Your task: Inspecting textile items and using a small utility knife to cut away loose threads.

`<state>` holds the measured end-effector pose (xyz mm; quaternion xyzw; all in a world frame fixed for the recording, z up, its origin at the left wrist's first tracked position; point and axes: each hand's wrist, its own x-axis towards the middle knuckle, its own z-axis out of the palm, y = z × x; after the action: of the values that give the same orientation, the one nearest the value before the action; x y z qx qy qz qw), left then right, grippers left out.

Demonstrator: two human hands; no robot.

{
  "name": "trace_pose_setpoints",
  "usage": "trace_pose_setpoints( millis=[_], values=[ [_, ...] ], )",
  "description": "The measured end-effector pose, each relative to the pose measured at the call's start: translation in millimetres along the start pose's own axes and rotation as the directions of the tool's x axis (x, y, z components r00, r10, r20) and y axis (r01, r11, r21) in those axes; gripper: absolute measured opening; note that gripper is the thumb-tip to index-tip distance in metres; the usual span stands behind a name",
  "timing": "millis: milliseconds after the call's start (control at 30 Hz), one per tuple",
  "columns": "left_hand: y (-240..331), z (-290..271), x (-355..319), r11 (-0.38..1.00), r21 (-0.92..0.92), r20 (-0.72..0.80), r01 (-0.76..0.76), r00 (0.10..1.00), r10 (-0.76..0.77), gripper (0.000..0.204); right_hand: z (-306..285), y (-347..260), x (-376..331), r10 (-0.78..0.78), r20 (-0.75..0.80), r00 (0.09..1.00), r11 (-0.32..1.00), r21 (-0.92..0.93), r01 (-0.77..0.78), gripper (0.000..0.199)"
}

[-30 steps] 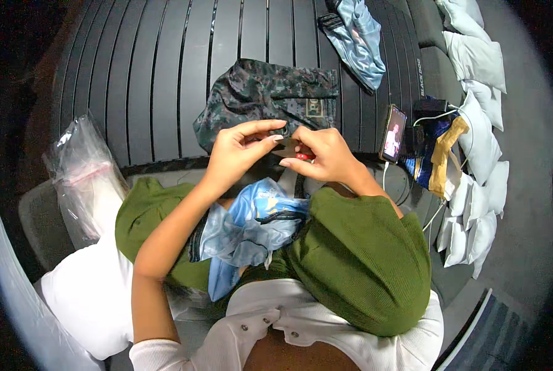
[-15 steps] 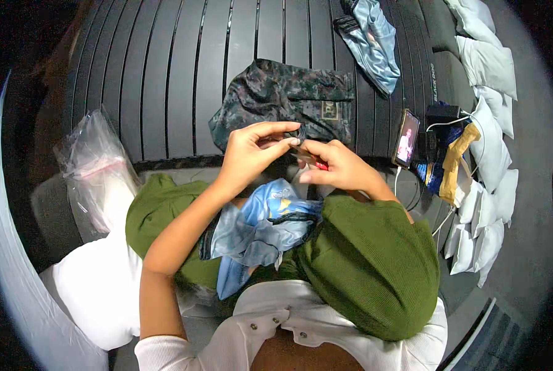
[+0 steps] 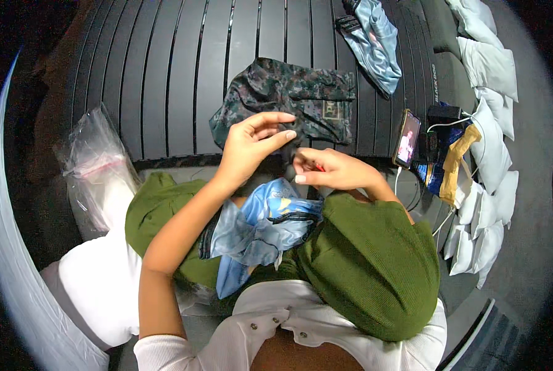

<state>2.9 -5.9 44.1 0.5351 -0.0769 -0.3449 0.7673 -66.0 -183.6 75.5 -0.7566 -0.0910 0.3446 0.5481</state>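
Dark ribbed surface (image 3: 165, 68) filling the upper field, slats running away from the person. Green trousers (image 3: 369, 272) over both knees at the lower edge; white cushion (image 3: 97, 290) at lower left. Camouflage cloth (image 3: 289, 99) laid flat on the slats just beyond the hands, long axis crosswise, near edge touching or very close to the fingertips. Light blue cloth (image 3: 258, 226) bunched in the lap, directly below the hands. Second blue cloth (image 3: 375, 43) at upper right, well apart. Clear plastic bag (image 3: 97, 167) at left; row of white packets (image 3: 486, 68) along the right rim. Phone (image 3: 407, 137) propped upright just right of the hands, beside a tangle of cables. Left hand (image 3: 251, 145) raised, fingers curled, thumb and forefinger pinched on a small dark item, too small to identify. Right hand (image 3: 332, 170) partly closed, fingertips gripping a small red object (image 3: 319, 167). Hands nearly touching; left hand slightly nearer the camouflage cloth.
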Motion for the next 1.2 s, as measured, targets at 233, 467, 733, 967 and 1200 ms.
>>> trace_pose_setpoints(
  millis=[233, 467, 733, 967, 1200],
  values=[
    [0, 0, 0, 0.996, -0.061, -0.043, -0.059, 0.997, 0.056, 0.025, -11, -9, -11, 0.095, 0.007, 0.995, 0.939, -0.333, -0.087, 0.040],
    [4, -1, -1, 0.996, 0.033, -0.027, -0.088, 0.996, 0.089, 0.023, -21, -22, -22, 0.072, -0.331, 0.941, 0.946, -0.278, -0.170, 0.031],
    [3, -1, -1, 0.998, 0.019, -0.022, -0.058, 0.998, 0.059, 0.023, -10, -10, -4, 0.118, -0.485, 0.867, 0.978, 0.209, -0.016, 0.015],
    [-8, 4, -1, 0.988, 0.054, -0.061, -0.144, 0.987, 0.147, 0.023, -3, -5, 13, 0.012, -0.560, 0.829, 0.981, 0.165, 0.098, 0.011],
    [-8, 7, -4, 0.911, 0.307, -0.101, -0.275, 0.943, 0.318, 0.020, -2, -1, 19, -0.033, -0.595, 0.803, 0.999, 0.002, 0.043, 0.010]
  ],
)
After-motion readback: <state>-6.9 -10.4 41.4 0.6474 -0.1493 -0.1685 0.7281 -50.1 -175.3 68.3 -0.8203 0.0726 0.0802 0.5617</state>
